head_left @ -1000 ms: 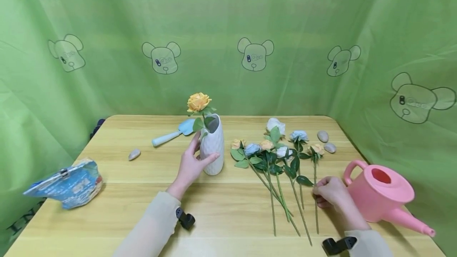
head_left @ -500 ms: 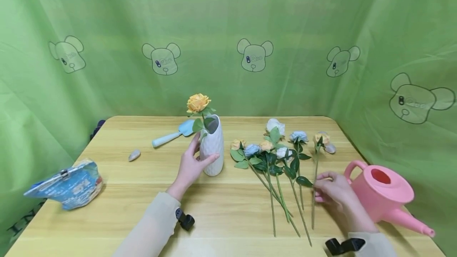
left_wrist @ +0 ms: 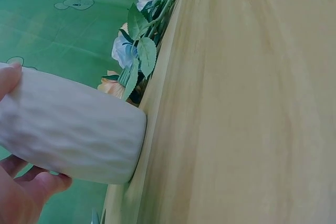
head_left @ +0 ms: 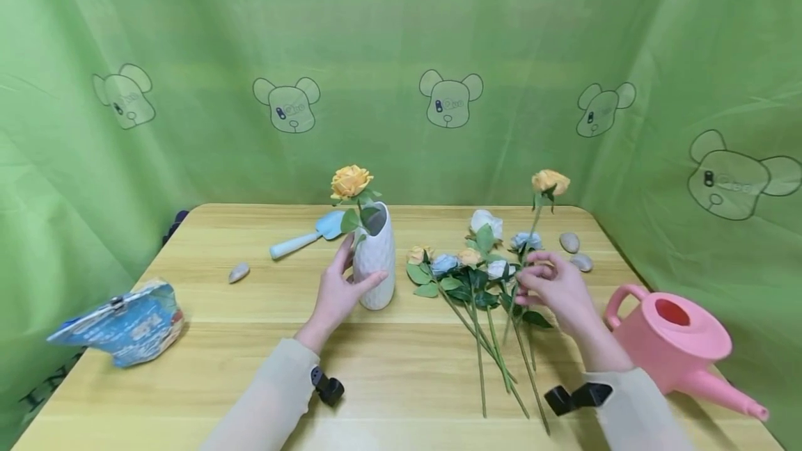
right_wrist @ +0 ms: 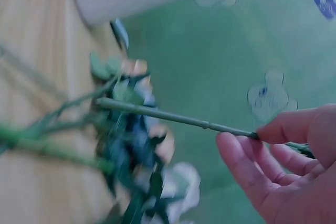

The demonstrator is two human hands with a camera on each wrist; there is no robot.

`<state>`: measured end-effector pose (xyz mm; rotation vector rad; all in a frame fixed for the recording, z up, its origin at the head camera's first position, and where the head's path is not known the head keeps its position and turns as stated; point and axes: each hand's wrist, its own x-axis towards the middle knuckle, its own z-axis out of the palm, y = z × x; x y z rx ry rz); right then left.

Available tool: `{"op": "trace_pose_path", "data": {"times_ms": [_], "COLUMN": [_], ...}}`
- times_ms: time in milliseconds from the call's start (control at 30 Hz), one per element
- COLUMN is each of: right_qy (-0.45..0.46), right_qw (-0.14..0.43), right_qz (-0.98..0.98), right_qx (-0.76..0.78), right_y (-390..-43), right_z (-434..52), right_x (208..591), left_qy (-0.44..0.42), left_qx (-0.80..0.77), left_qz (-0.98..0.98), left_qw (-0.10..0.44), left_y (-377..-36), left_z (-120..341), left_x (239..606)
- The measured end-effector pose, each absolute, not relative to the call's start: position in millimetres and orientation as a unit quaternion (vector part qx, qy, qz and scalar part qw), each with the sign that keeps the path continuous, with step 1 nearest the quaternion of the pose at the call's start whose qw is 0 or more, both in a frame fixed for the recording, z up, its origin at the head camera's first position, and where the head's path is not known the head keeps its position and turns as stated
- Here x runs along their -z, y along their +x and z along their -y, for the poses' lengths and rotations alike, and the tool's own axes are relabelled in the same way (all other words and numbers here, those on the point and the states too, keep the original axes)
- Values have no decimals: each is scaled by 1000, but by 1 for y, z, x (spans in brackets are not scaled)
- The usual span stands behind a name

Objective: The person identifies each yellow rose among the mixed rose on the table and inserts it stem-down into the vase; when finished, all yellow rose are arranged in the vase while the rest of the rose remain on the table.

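A white ribbed vase [head_left: 375, 263] stands mid-table with one orange rose [head_left: 349, 182] in it. My left hand [head_left: 340, 285] grips the vase's left side, thumb and fingers round it; the left wrist view shows the vase [left_wrist: 68, 129] against my fingers [left_wrist: 21, 195]. My right hand [head_left: 551, 285] pinches the stem of a second orange rose [head_left: 550, 182], lifted upright above the table. In the right wrist view the stem [right_wrist: 173, 118] runs out from my pinching fingers [right_wrist: 294, 129]. Several roses [head_left: 476, 263] lie in a bunch between the hands.
A pink watering can [head_left: 673, 336] stands at the right edge. A blue trowel [head_left: 303, 235] lies behind the vase, a blue bag [head_left: 122, 326] at the left edge. Pebbles: one on the left [head_left: 238, 271], two at the back right [head_left: 575, 250]. Green curtain all round.
My right hand has picked the orange rose up off the table and carried it up and left, so its bloom now stands high. The left hand stays on the vase.
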<state>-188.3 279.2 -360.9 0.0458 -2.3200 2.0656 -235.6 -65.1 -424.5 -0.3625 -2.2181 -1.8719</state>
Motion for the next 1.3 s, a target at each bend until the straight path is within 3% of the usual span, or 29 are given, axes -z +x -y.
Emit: {"op": "trace_pose_path", "data": {"times_ms": [567,800,967,1300], "right_qy": [107,135,139,144], "right_qw": [95,155,173,116], "right_qz": [716,662,644,743], "right_qx": [-683,-721,-732,-643], "right_y": [-236,-251,-262,-270], "right_z": [-157,-122,-109,-91], "right_x": [271,242,242,280], "left_qy": [-125,-124,-122,-123], "left_qx": [632,633,629,624], "left_qz": [757,755,761,764], "left_qw": [113,118,106,106], "left_y": [-236,-236,-236,-212], "left_z": [63,63,61,61], "left_x": [426,426,425,391]}}
